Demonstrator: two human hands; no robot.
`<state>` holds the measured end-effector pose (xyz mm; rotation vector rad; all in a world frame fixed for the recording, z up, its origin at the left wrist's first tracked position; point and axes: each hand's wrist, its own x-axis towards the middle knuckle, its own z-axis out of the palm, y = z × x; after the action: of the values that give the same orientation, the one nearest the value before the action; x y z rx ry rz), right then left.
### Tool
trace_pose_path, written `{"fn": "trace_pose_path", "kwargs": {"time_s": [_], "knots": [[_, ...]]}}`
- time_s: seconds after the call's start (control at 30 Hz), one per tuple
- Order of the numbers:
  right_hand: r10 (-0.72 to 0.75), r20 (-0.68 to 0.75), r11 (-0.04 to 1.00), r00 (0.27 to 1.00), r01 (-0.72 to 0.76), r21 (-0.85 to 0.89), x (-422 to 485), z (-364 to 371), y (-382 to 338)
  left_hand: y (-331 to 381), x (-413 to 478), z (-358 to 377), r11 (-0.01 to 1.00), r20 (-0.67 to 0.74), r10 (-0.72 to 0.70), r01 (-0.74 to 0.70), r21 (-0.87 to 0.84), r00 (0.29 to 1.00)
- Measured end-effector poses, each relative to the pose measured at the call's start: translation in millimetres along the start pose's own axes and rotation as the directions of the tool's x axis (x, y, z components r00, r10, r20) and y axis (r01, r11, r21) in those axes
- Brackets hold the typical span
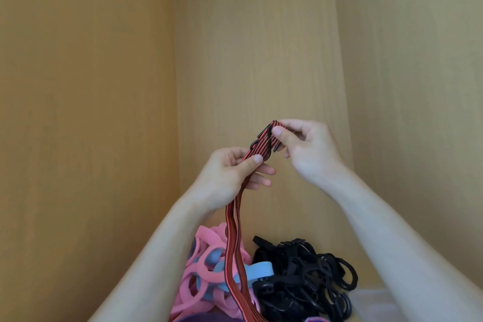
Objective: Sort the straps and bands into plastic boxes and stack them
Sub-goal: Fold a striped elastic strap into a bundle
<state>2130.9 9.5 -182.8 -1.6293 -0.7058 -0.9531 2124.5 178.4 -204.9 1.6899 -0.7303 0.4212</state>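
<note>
Straps and bands heap: low in frame, at the foot of a corner formed by tan wood-grain panels that fill nearly the whole view.

Heap, right part: black straps, a tangled mass with plastic hooks and loops showing. It touches the pink bands on its left.

Heap, left part: pink bands, flat loops piled over one another. Light blue bands are mixed in, one lying between the pink and the black.

Plastic box: translucent, only a pale corner seen at lower right, just beside the black straps. Cannot tell whether the heap sits inside it.

Red-and-black striped strap: held up above the heap, well clear of it at the top. Its folded upper end runs slantwise between the two hands. The doubled tails hang straight down, cross over the pink and blue bands and leave the frame at the bottom edge.

Left hand: grips the strap just below the fold, thumb pressed on top, fingers curled underneath.

Right hand: pinches the top end of the fold between thumb and forefinger, other fingers curled behind.

Black hooks: small plastic pieces on the folded end, between the two thumbs.
</note>
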Motion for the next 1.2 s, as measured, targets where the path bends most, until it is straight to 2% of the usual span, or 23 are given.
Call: {"fn": "trace_pose_path", "kwargs": {"time_s": [0.1,0.23,0.37,0.5,0.67,0.8,1.03,1.1,1.2], "knots": [[0.006,0.015,1.0,1.0,-0.006,-0.005,-0.2,-1.1,1.9,1.5,-1.8,-1.1,0.999,0.032,-0.033,0.032,0.031,0.999],[0.062,0.007,0.994,0.998,-0.062,0.093,0.3,1.2,5.5,2.1,-2.5,-0.9,0.995,0.035,-0.061,0.058,0.082,0.998],[0.081,0.006,0.986,0.997,-0.081,0.143,1.5,4.1,7.2,2.5,-2.6,-1.3,0.995,-0.006,-0.03,0.03,0.092,1.0],[0.084,0.0,0.975,0.996,-0.082,0.207,3.0,-0.7,6.3,6.0,-2.8,0.8,0.996,0.029,0.018,-0.02,0.087,0.999],[0.198,0.108,0.906,0.974,-0.224,0.358,2.3,-4.5,7.9,7.6,-2.0,-0.9,0.991,0.051,0.011,-0.018,0.135,0.999],[0.221,0.146,0.891,0.964,-0.26,0.372,1.2,-5.0,8.5,0.7,1.3,-6.2,0.982,-0.045,0.022,-0.013,0.187,0.999],[0.101,0.245,0.934,0.964,-0.177,0.311,-4.1,-1.7,-4.9,-7.0,3.7,-12.7,0.951,-0.297,0.122,-0.026,0.309,0.947],[0.088,0.232,0.94,0.969,-0.158,0.303,-4.6,-0.3,-10.0,-5.3,3.3,-13.1,0.943,-0.313,0.163,-0.055,0.327,0.936],[0.111,0.141,0.939,0.984,-0.15,0.31,-2.0,-1.9,-15.5,-3.8,2.5,-13.2,0.946,-0.262,0.193,-0.109,0.304,0.946]]}}
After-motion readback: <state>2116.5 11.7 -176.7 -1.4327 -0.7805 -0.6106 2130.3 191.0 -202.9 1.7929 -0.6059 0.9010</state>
